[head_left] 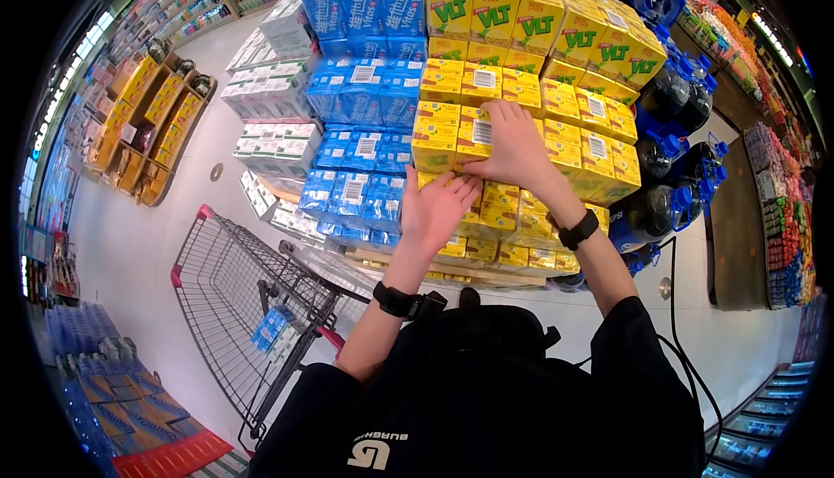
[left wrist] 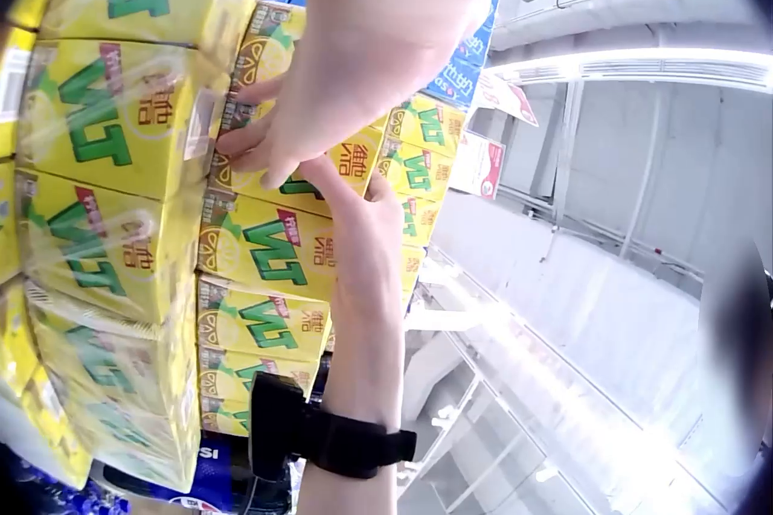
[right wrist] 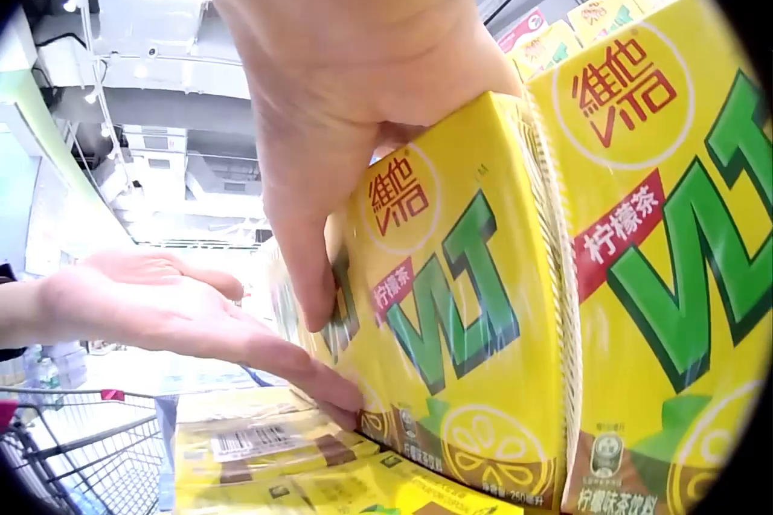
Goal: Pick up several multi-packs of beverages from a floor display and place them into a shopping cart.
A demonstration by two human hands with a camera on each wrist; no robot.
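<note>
A shrink-wrapped pack of yellow VLT lemon tea cartons (head_left: 436,135) stands at the front of a stepped stack of the same drink. My right hand (head_left: 514,144) grips this pack, fingers over its top and thumb down its front face, as the right wrist view shows. Palm up, my left hand (head_left: 439,209) is at the pack's lower front edge, its fingers nearly straight and their tips right at the cartons (right wrist: 447,310). More lemon tea packs lie directly below. Part of the left fingers is hidden behind the wrist in the left wrist view.
Blue Vitasoy packs (head_left: 360,150) and white carton packs (head_left: 276,144) are stacked to the left. Large dark Pepsi bottles (head_left: 647,217) stand at the right. A shopping cart (head_left: 234,296) holding a small blue pack (head_left: 273,329) is at my left. A dark cable (head_left: 673,296) hangs at my right.
</note>
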